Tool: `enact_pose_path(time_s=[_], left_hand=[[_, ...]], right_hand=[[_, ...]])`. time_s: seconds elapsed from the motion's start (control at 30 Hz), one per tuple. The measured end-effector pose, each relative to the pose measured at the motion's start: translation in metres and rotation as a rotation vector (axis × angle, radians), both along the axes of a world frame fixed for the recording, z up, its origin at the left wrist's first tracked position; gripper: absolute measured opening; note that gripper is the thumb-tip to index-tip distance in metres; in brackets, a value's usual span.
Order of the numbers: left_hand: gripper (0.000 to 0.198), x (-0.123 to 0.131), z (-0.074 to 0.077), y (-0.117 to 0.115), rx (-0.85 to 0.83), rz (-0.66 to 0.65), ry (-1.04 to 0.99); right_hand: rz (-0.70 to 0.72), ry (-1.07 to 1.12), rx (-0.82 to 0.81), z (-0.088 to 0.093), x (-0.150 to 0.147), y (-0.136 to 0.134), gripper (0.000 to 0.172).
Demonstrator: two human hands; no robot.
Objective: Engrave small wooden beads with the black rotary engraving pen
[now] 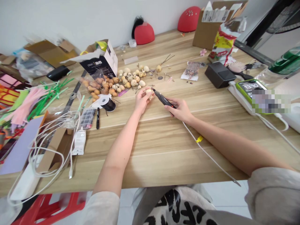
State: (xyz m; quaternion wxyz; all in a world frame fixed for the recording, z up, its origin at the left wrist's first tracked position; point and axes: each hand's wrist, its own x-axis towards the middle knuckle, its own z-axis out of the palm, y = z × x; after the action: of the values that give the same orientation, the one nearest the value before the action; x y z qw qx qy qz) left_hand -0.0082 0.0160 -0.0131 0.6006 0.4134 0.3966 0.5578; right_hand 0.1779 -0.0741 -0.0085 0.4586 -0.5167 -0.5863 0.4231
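Observation:
Over the middle of the wooden table, my left hand (142,100) pinches a small cream-coloured gourd (149,91). My right hand (180,109) is wrapped round a dark pen-shaped rotary tool (163,99), whose tip points left at the gourd. Whether the tip touches it, I cannot tell. A white cable (195,140) with a yellow tag runs from the tool toward the front edge. Just beyond my left hand lies a pile of pale small gourds (134,82), with brown ones (98,84) to its left. A spool of black cord (109,103) stands nearby.
A black marker (97,118), a compartment box (87,118) and coiled white cables (58,150) lie to the left. On the right are a black box (219,75), a phone (252,89) and a green bottle (284,62). Cartons and red domed objects (144,33) line the back.

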Motion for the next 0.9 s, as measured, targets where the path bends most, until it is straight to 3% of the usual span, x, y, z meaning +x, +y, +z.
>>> enact_pose_path(time_s=[0.9], left_hand=[[0.040, -0.0044, -0.0097, 0.0034, 0.074, -0.019, 0.078]], right_hand=[[0.038, -0.165, 0.029, 0.0056, 0.0039, -0.0009, 0.060]])
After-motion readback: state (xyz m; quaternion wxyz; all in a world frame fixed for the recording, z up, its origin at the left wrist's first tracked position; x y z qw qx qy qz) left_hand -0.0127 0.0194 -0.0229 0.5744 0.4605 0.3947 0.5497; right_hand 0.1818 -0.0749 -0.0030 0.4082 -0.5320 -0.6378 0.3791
